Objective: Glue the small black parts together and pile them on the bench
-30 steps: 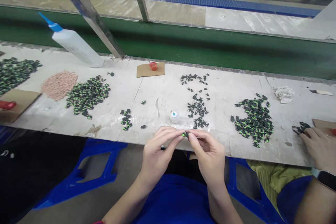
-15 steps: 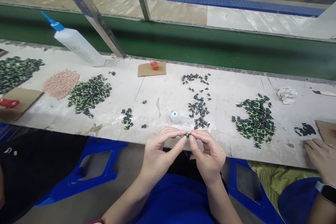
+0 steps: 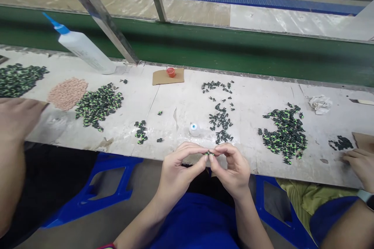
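Between the fingertips of both hands is a small black-and-green part, mostly covered by the fingers. My left hand pinches it from the left, and my right hand grips it from the right. They meet just above the table's front edge. Close beyond the fingers stands a small white bottle with a blue tip. To its right lies a scattered column of small dark pieces. Left of the bottle sits a little cluster of black-and-green parts.
Larger heaps of black-and-green parts lie right and left, beside a pink pile. A big white bottle leans at the back near a metal post. A red cup sits on cardboard. Co-workers' hands show at left and right.
A co-worker's hand has come in at the left, over the cardboard there. My hands stay together at the same spot, with the small part turned slightly between the fingertips.
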Motion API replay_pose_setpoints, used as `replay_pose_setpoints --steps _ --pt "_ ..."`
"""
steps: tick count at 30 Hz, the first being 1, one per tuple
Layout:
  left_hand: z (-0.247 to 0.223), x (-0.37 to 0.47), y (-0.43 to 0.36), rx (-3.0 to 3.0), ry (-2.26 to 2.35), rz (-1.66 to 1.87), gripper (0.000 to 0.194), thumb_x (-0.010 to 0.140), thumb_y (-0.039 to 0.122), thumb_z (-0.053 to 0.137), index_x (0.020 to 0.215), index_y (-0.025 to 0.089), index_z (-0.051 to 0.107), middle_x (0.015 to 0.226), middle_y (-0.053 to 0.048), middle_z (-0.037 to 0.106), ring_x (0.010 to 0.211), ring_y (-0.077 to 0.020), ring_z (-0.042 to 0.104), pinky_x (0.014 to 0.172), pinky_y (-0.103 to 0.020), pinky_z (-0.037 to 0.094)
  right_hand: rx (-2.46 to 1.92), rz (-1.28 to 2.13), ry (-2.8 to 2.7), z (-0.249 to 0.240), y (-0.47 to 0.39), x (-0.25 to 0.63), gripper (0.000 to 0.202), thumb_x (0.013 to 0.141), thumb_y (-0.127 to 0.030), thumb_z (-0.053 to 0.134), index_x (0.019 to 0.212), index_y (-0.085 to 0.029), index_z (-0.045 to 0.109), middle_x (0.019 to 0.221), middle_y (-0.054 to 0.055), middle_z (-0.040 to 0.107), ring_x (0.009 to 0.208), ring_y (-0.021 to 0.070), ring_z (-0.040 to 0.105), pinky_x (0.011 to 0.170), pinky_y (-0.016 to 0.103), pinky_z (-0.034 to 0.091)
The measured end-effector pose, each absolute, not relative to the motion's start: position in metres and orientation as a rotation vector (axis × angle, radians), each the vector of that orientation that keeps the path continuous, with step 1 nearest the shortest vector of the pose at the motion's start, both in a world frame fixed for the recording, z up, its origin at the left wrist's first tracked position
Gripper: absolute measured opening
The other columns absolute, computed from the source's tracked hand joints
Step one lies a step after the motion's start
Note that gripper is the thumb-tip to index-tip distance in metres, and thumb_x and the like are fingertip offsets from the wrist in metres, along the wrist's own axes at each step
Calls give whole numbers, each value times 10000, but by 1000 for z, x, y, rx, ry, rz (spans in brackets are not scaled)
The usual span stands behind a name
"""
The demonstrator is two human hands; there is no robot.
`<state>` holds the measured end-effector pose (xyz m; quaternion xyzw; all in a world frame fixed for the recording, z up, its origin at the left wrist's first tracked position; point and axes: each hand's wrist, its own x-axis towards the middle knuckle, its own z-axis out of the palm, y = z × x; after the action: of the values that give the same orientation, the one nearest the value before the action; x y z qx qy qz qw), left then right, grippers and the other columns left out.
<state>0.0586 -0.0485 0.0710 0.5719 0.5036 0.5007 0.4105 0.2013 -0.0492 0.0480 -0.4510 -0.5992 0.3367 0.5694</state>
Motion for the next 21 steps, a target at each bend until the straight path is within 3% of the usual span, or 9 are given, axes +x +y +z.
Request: replay_pose_setpoints --steps 14,17,21 --pt "56 61 -51 1493 1287 1250 64 787 191 688 816 204 743 781 -45 735 766 -176 674 690 -285 563 -1023 812 -1487 32 -47 205 213 807 -105 602 971 -240 580 783 -5 621 698 126 636 651 250 548" --pt "42 62 -54 1408 1340 1193 195 796 225 683 987 199 714 836 -39 741 794 -170 692 762 -289 570 -1083 908 -1511 24 -47 206 209 824 -138 602 1010 -232 599 823 9 639 720 134 658 673 255 558" --pt "30 54 -56 1416 1355 1049 513 826 280 659 1315 213 520 911 -29 755 924 -188 700 890 -336 550 -1201 815 -1574 16 -47 222 143 859 -173 585 983 -222 637 844 26 652 752 151 647 689 279 554"
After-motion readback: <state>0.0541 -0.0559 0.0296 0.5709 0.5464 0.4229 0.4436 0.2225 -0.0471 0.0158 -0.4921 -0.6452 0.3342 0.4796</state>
